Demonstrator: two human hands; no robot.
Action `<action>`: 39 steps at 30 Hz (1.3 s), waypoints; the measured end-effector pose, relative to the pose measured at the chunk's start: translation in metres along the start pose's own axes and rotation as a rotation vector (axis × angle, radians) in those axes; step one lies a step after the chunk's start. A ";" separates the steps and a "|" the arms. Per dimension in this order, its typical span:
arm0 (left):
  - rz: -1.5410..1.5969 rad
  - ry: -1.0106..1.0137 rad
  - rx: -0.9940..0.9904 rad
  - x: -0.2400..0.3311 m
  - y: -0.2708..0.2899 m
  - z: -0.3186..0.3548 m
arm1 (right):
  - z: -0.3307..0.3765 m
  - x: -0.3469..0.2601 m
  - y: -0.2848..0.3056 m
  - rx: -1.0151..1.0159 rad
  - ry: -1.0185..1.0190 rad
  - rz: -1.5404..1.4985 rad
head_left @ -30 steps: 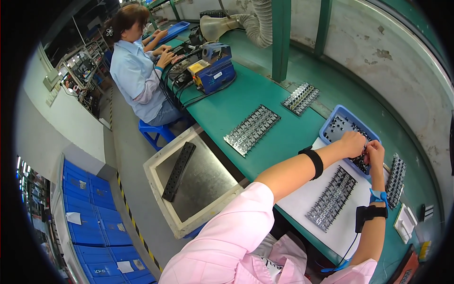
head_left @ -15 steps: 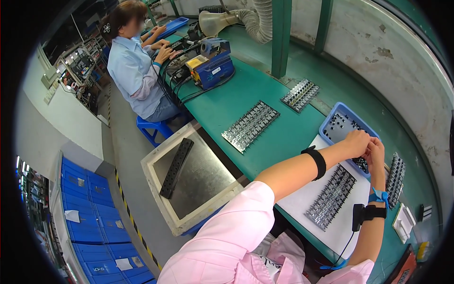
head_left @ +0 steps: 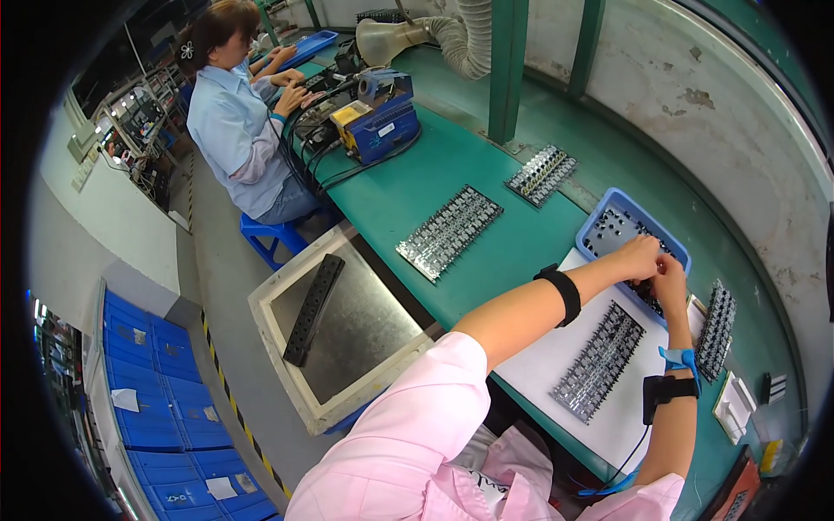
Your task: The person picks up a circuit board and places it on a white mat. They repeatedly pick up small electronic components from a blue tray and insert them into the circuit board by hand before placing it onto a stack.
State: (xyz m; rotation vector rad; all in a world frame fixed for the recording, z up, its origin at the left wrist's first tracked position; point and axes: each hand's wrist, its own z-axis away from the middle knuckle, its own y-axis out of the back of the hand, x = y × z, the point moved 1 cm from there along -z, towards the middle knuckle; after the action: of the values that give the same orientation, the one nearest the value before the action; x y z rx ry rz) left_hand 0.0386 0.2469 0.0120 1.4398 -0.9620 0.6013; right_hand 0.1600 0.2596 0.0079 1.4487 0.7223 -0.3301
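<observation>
Nearest, we see our left hand [head_left: 641, 257] and right hand [head_left: 671, 274] side by side over the near end of the blue tray [head_left: 594, 227], fingertips curled down among the small dark parts [head_left: 618, 227] in it; whether they pinch anything we cannot tell. The tray is shallow and rectangular with a raised rim, and sits on the green bench [head_left: 452, 178] just past the white sheet [head_left: 556, 358]. A populated component panel [head_left: 599, 361] lies on that sheet under our forearms, another panel [head_left: 716, 318] just right of our hands near the bench edge. Open bench runs left of the tray up to two more panels [head_left: 450, 231] [head_left: 542, 174]. Farther off, a blue machine [head_left: 380, 122] and a seated co-worker [head_left: 234, 130].
</observation>
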 end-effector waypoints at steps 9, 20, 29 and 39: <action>-0.573 -0.152 0.056 -0.007 -0.004 0.007 | 0.002 0.000 -0.010 0.116 0.147 0.392; -0.519 -0.171 0.051 -0.008 -0.014 0.009 | -0.010 0.009 -0.008 0.253 0.225 0.156; -0.650 -0.196 0.009 -0.003 -0.015 0.013 | -0.008 0.005 0.003 0.330 0.220 0.061; -0.617 -0.146 0.042 -0.002 -0.007 0.009 | 0.005 -0.002 0.012 0.334 0.126 -0.038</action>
State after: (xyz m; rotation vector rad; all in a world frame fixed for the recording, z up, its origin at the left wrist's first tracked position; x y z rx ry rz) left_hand 0.0419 0.2378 0.0057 1.7280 -0.5638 0.0611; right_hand 0.1674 0.2556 0.0187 1.7858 0.8250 -0.4050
